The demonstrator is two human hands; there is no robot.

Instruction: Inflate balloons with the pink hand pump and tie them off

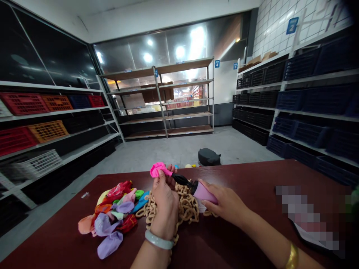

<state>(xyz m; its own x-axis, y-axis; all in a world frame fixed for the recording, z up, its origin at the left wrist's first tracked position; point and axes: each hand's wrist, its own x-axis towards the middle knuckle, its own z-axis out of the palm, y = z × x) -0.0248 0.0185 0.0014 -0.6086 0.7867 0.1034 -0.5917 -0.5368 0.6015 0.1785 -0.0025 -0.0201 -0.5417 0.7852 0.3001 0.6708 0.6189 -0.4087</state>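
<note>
Pinched in the fingers of my left hand [165,190] is a limp bright pink balloon [158,170]. My right hand [224,201] is closed around the light purple body of a hand pump [205,192], which is tilted toward the left. Its black tapered end [182,180] reaches to the balloon's neck; my fingers partly hide where they meet. Beneath my hands lies a heaped beige chain [188,205] with thick links. To the left, a pile of limp balloons [112,213] in purple, red, orange, green and blue rests on the table.
The dark red table [224,243] spans the foreground. A blurred-out flat object [314,224] lies at its right. Beyond the table, a dark grey bag-like object [209,157] sits on the floor. Shelves with crates [25,103] stand left and right; a wooden-shelved rack [187,130] stands behind.
</note>
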